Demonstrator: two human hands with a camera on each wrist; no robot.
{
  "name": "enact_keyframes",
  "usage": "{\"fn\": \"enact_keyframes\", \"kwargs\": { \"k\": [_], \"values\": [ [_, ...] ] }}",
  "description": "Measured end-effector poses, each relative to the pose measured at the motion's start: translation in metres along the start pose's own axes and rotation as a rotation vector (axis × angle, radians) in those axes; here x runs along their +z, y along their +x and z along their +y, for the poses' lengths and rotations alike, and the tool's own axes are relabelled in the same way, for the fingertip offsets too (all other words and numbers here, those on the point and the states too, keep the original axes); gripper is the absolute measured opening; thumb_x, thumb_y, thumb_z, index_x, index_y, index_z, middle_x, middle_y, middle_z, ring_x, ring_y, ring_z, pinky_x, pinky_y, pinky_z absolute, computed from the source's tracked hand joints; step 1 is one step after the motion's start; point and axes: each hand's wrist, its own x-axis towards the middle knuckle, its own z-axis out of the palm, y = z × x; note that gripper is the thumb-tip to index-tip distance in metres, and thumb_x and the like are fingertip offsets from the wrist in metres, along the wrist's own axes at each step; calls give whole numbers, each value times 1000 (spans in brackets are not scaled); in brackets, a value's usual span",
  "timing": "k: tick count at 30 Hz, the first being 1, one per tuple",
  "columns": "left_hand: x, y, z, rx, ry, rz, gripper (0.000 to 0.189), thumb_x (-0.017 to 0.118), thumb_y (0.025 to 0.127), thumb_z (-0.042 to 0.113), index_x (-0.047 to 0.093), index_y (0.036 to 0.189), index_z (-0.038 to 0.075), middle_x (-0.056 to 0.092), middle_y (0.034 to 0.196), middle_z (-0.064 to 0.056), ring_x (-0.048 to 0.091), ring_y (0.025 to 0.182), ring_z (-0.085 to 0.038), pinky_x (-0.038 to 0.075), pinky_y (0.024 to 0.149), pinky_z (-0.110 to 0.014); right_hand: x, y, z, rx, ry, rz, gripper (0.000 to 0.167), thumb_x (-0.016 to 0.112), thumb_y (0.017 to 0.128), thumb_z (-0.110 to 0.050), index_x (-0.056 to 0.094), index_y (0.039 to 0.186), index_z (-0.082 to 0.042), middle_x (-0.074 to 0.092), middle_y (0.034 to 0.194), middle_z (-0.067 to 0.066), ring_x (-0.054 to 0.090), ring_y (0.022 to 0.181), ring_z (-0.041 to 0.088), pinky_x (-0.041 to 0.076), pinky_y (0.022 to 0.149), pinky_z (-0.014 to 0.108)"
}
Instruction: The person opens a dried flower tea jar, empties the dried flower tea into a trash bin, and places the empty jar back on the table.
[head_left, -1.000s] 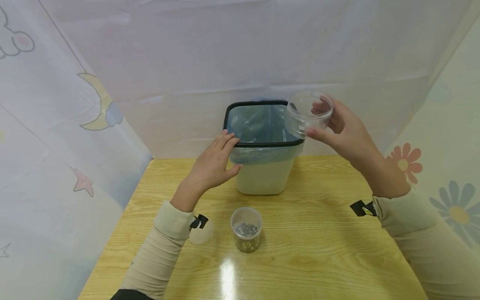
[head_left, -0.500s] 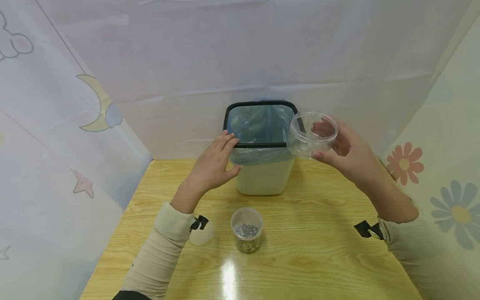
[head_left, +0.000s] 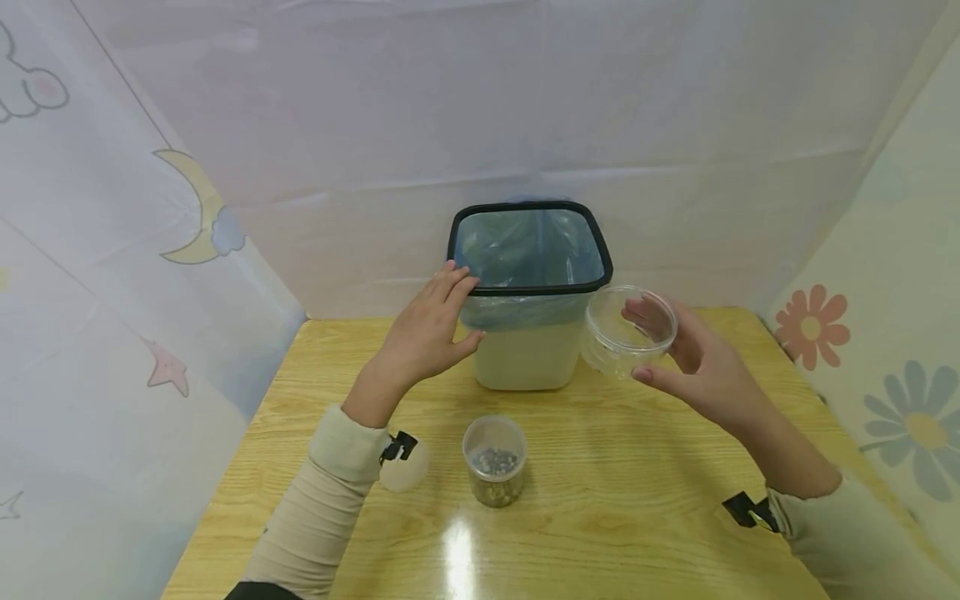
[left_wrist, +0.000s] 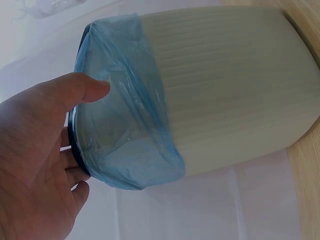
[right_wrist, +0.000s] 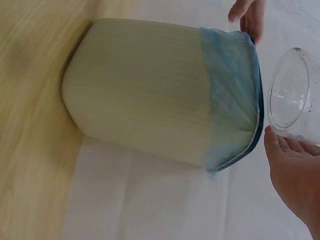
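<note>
My right hand (head_left: 705, 367) grips a clear plastic jar (head_left: 628, 333) from its right side, its wide round mouth facing up. In the head view this jar overlaps the front right of a pale trash bin (head_left: 525, 358). A few tiny specks cling to the jar's wall (right_wrist: 302, 100) in the right wrist view. My left hand (head_left: 423, 333) rests its fingertips at the bin's black rim (head_left: 540, 291), front left corner, with thumb held away and fingers nearly straight. A blue bag (left_wrist: 130, 110) lines the bin and folds over its outside.
In front of the bin stands a clear tub (head_left: 495, 462) with small grey pieces in its bottom. A whitish disc (head_left: 405, 467) lies left of it, partly behind my left wrist. The wooden table (head_left: 615, 517) meets printed sheets at its back and sides.
My right hand has lowered the jar from over the bin's right rim to in front of its right side, below rim height. My left hand has stayed at the rim.
</note>
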Motion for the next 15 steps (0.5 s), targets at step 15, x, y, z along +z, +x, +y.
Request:
{"fn": "enact_keyframes", "kwargs": {
  "k": [15],
  "values": [
    [1, 0, -1, 15, 21, 18, 76, 68, 97, 40, 33, 155, 4, 29, 161, -16, 15, 155, -29, 19, 125, -41, 8, -33, 27, 28, -3, -73, 86, 66, 83, 23, 26, 157, 4, 42, 157, 12, 39, 146, 15, 33, 114, 17]
  ]
}}
